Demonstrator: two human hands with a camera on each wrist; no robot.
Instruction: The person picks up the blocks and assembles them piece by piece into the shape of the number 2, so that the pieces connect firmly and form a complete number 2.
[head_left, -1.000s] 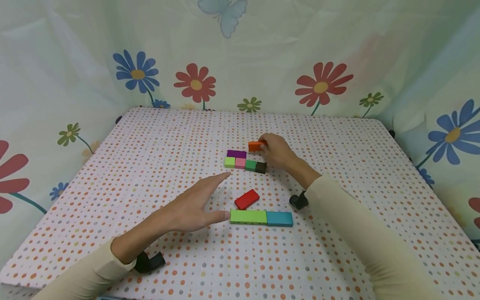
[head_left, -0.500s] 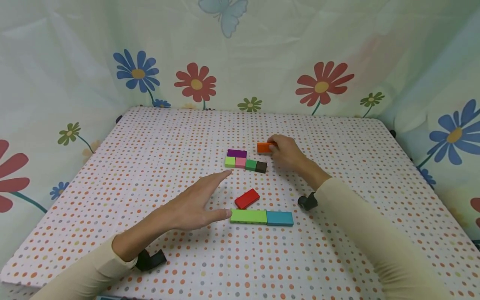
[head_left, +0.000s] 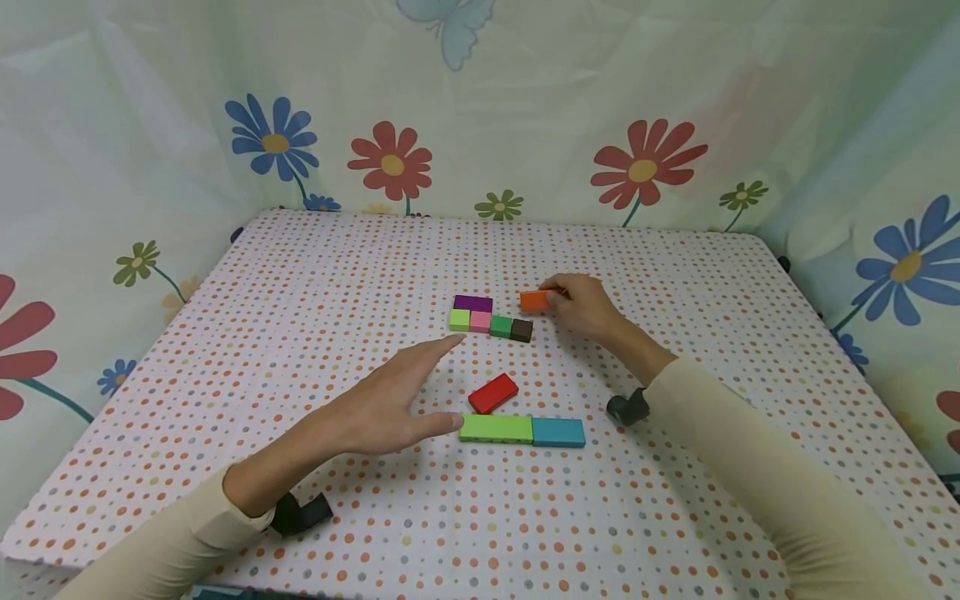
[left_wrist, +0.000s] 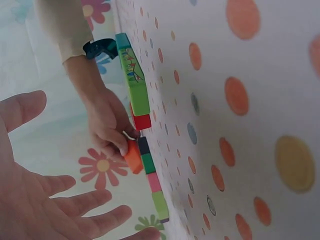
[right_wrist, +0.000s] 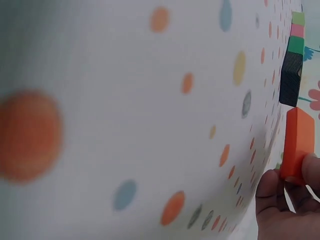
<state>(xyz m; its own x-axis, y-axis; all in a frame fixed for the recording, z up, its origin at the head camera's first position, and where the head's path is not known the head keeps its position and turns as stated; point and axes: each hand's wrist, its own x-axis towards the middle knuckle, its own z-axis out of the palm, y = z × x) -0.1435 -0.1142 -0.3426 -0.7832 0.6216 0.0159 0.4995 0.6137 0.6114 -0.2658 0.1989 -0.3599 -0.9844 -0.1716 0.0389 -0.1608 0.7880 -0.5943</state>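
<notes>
My right hand [head_left: 588, 307] pinches the near end of an orange block [head_left: 534, 301] between thumb and fingers, to the right of a purple block [head_left: 473, 303]. In front of the purple one, a small lime block [head_left: 460, 321], a pink block [head_left: 480, 322], a green block [head_left: 501, 326] and a black block [head_left: 521, 330] form a row. My left hand [head_left: 386, 400] is held with fingers spread and holds nothing. Its thumb tip overlaps the left end of a long lime block [head_left: 496, 428] in the head view. A blue block [head_left: 558, 432] adjoins that one, and a red block [head_left: 492, 393] lies slantwise behind.
A white dotted cloth covers the table [head_left: 360, 275]. Flowered curtains [head_left: 517, 100] enclose its back and sides. Black wrist-worn devices [head_left: 628, 407] sit at both cuffs. The black block [right_wrist: 291, 80] lies close beyond the orange block in the right wrist view.
My right hand has moved right and slightly toward me with the orange block, away from the purple block. The left hand stays nearly still, and the other blocks keep their places.
</notes>
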